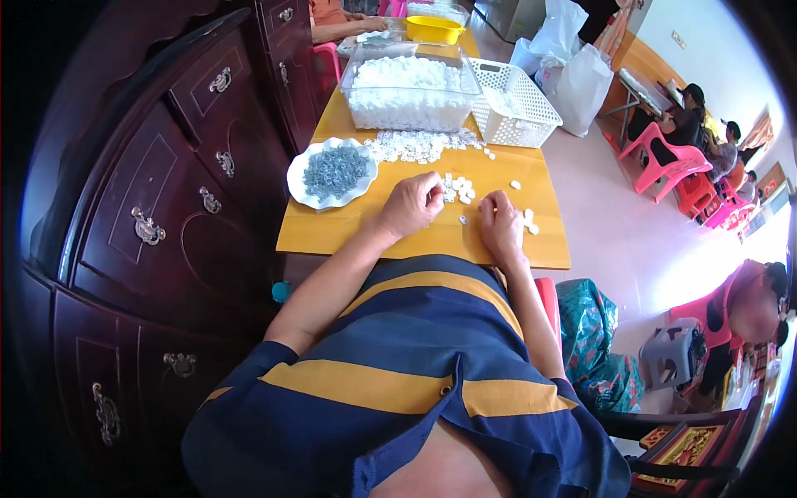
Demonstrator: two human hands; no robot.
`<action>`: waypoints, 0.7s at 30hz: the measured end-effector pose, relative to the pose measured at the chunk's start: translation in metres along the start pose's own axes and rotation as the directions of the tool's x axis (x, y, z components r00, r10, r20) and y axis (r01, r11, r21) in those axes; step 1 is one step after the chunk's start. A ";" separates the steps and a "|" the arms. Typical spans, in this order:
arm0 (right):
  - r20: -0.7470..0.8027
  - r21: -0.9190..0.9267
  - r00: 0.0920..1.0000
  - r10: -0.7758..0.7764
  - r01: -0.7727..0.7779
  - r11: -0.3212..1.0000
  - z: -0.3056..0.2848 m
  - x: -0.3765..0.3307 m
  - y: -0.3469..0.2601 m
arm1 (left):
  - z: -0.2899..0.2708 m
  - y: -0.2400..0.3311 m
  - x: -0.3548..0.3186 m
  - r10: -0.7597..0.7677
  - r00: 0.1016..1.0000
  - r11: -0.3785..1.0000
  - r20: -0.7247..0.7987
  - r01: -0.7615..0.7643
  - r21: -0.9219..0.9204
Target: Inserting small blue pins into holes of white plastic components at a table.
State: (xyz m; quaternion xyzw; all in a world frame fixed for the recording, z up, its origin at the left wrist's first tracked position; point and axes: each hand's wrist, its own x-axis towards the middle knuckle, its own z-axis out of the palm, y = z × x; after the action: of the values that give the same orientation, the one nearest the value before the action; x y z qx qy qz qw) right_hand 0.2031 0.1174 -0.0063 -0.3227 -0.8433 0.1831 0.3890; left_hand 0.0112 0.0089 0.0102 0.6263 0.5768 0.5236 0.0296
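Note:
My left hand (410, 204) is over the wooden table (349, 228), its fingers curled into a pinch; whatever they hold is hidden. To its right, my right hand (502, 226) is closed too, fingertips pressed together, and no held thing can be made out. Small white plastic pieces (459, 190) lie between the hands, and a few more white pieces (530, 222) sit beside my right hand. A white scalloped plate (300, 184) left of my left hand bears a heap of small grey-blue parts (334, 172). Many small clear pieces (413, 146) are spread beyond the hands.
A clear tub (407, 114) full of white pieces stands behind, beside a white perforated basket (531, 131). Farther back are a yellow basin (433, 31) and another person's hand (375, 24). Dark cabinets (149, 191) line the left; white bags (583, 87) and pink chairs (668, 158) are rightward.

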 end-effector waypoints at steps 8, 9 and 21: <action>0.097 0.569 0.945 0.311 -0.309 0.762 0.003 -0.004 -0.004 | 0.005 -0.004 -0.003 -0.003 0.999 0.998 0.033 0.005 -0.056; 0.099 0.568 0.946 0.308 -0.308 0.763 0.003 -0.004 -0.006 | 0.006 -0.006 -0.003 -0.005 1.000 0.998 0.029 0.006 -0.055; 0.244 0.631 0.935 0.256 -0.354 0.691 0.005 -0.008 -0.024 | 0.013 -0.014 -0.004 -0.212 0.973 0.944 0.087 0.227 -0.239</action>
State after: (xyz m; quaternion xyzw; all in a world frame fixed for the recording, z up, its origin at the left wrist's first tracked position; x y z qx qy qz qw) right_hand 0.1933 0.0941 -0.0005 -0.2849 -0.6809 0.5551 0.3835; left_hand 0.0116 0.0182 -0.0073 0.5649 0.5721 0.5658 0.1830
